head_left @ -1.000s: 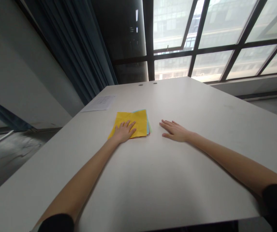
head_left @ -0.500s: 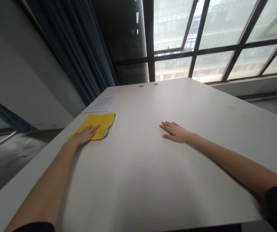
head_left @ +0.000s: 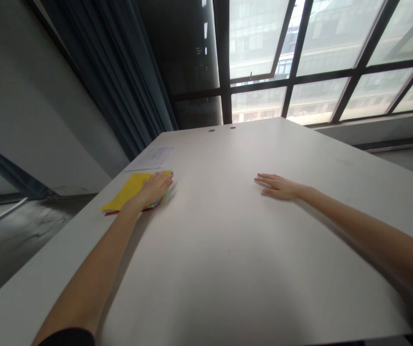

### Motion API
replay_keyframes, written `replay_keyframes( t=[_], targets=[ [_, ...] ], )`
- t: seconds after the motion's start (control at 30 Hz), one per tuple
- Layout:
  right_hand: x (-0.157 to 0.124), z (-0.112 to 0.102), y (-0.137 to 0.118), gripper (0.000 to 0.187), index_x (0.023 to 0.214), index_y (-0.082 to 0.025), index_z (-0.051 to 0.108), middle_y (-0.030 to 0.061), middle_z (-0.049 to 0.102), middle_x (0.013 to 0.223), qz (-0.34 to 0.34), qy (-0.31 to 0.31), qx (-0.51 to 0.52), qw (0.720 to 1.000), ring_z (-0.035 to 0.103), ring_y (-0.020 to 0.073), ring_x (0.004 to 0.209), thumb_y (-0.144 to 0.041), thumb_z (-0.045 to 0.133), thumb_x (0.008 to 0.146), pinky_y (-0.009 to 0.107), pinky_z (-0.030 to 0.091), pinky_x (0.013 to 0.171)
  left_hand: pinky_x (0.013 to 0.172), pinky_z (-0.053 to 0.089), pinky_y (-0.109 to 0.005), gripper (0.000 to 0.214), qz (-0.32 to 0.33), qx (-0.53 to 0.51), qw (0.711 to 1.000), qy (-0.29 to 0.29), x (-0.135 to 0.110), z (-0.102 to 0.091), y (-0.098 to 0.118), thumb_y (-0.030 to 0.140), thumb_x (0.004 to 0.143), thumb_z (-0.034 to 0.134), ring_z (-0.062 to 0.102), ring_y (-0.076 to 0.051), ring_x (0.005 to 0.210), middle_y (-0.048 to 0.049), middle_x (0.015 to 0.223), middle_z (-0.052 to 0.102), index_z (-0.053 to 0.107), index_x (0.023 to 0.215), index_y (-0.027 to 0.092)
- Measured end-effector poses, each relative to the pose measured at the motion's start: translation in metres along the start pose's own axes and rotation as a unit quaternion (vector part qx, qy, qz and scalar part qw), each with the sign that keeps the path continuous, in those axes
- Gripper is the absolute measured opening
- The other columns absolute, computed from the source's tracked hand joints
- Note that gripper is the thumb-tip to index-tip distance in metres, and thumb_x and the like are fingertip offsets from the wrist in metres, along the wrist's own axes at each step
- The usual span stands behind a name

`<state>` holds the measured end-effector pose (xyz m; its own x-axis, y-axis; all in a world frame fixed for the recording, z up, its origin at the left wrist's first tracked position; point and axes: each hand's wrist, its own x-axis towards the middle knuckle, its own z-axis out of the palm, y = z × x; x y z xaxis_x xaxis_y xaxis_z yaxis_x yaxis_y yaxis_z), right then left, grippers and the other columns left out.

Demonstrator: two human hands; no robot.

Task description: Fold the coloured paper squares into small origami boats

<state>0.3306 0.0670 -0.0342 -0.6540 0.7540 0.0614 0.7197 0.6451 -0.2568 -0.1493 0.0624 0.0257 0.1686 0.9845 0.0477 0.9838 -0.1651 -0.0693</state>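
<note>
A stack of coloured paper sheets with a yellow sheet [head_left: 129,190] on top lies on the left of the white table [head_left: 206,250]. My left hand [head_left: 156,187] rests over the stack's right side, palm down, with its slightly bent fingers reaching the right edge. Red and green edges of lower sheets peek out beneath the yellow one. How firmly the fingertips touch the paper is hidden. Farther right, my right hand [head_left: 280,186] is held palm down at the tabletop, fingers stretched out, with nothing in it.
Just beyond the stack lies a printed white sheet [head_left: 152,157]. Two small round fittings [head_left: 211,130] sit near the table's far edge. A blue curtain [head_left: 119,72] hangs at the left, and large windows [head_left: 321,43] stand behind the table.
My left hand has slid right across the yellow sheet to its right edge. More red and green edging shows at the stack's lower left. My right hand has shifted right and slightly away.
</note>
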Motion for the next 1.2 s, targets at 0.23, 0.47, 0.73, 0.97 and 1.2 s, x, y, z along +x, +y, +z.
replay_keyframes(
  t=[0.23,0.47,0.73,0.97,1.2],
  targets=[
    [0.001,0.008,0.003,0.064,0.14,-0.029,0.026,0.0069,0.029,0.145,-0.012,0.028,-0.006,1.0,0.025,0.027,0.133,-0.059,0.034,0.084,0.052,0.019,0.107,0.105,0.02,-0.049,0.058,0.158,-0.093,0.983,-0.013,0.008,0.029,0.128,0.052,0.09,0.013,0.015,-0.023,0.136,-0.0072,0.149,0.017,0.024,0.14,0.024],
    [-0.009,0.011,-0.005,0.062,0.14,-0.027,0.029,0.0082,0.031,0.144,-0.006,0.04,-0.014,0.999,0.027,0.0268,0.132,-0.057,0.033,0.085,0.049,0.021,0.107,0.106,0.019,-0.048,0.059,0.174,-0.059,0.982,-0.045,0.0,0.038,0.145,0.055,0.089,0.016,0.016,-0.023,0.136,-0.0088,0.149,0.018,0.023,0.14,0.027],
    [-0.012,0.007,-0.01,0.062,0.139,-0.027,0.03,0.0088,0.032,0.143,0.001,0.046,-0.017,0.999,0.028,0.0266,0.132,-0.058,0.033,0.085,0.05,0.023,0.106,0.106,0.019,-0.045,0.056,0.172,-0.057,0.983,-0.037,-0.002,0.034,0.146,0.052,0.09,0.019,0.018,-0.022,0.136,-0.0087,0.148,0.02,0.025,0.14,0.027],
    [-0.011,0.01,-0.006,0.062,0.138,-0.027,0.032,0.0092,0.034,0.142,0.0,0.057,-0.008,0.998,0.029,0.0269,0.131,-0.057,0.035,0.084,0.05,0.023,0.106,0.106,0.02,-0.045,0.056,0.173,-0.064,0.982,-0.034,-0.003,0.034,0.146,0.051,0.09,0.02,0.019,-0.022,0.135,-0.0096,0.147,0.022,0.026,0.139,0.026],
    [-0.011,0.011,-0.006,0.062,0.137,-0.027,0.034,0.0087,0.034,0.142,0.004,0.056,-0.003,0.998,0.03,0.0275,0.131,-0.058,0.035,0.084,0.051,0.022,0.106,0.106,0.021,-0.045,0.055,0.171,-0.065,0.983,-0.032,-0.003,0.035,0.146,0.051,0.09,0.021,0.019,-0.022,0.135,-0.0084,0.147,0.022,0.027,0.139,0.026]
  ],
)
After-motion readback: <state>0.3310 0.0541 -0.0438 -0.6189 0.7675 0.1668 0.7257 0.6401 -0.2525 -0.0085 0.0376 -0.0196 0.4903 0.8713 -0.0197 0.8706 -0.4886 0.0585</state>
